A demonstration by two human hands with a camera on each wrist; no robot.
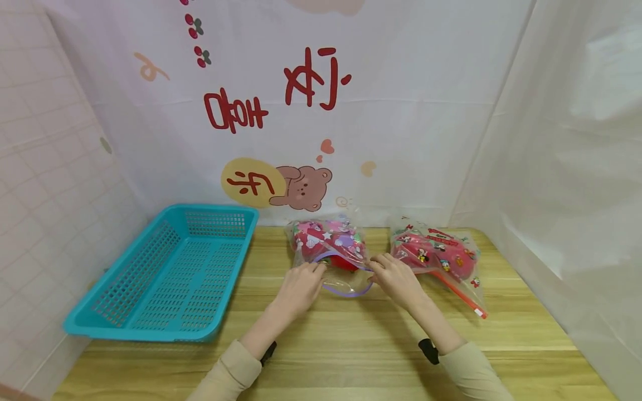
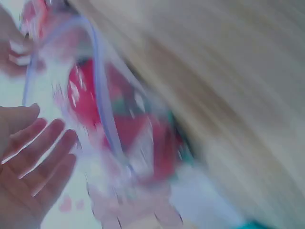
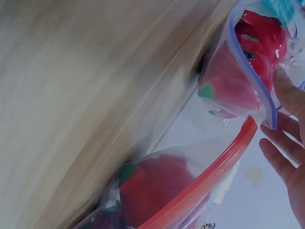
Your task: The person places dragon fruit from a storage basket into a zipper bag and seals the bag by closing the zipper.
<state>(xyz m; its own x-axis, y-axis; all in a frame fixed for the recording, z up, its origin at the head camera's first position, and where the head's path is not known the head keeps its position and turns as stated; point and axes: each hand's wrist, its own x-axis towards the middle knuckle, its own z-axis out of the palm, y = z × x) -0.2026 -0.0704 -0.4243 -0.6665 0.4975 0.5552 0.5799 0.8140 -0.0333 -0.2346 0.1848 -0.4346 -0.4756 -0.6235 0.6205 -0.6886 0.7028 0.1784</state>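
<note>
A clear zip bag [image 1: 346, 287] with a purple zip strip and cartoon prints lies on the table, its mouth gaping toward me. Red items [image 3: 264, 43] with bits of green show inside; their kind is unclear. My right hand [image 1: 396, 278] pinches the right end of the purple strip between thumb and fingers. At the left side of the mouth is my left hand [image 1: 301, 284]; in the left wrist view its fingers are spread and loosely bent, with nothing gripped. To the right lies a second clear bag [image 1: 436, 250] with a red slider strip [image 3: 205, 186] and red contents.
A turquoise plastic basket [image 1: 220, 267] with slotted sides stands on the left of the wooden table [image 1: 341, 356]. Behind the bags hangs a white printed cloth [image 1: 401, 111], and white sheets rise at both sides.
</note>
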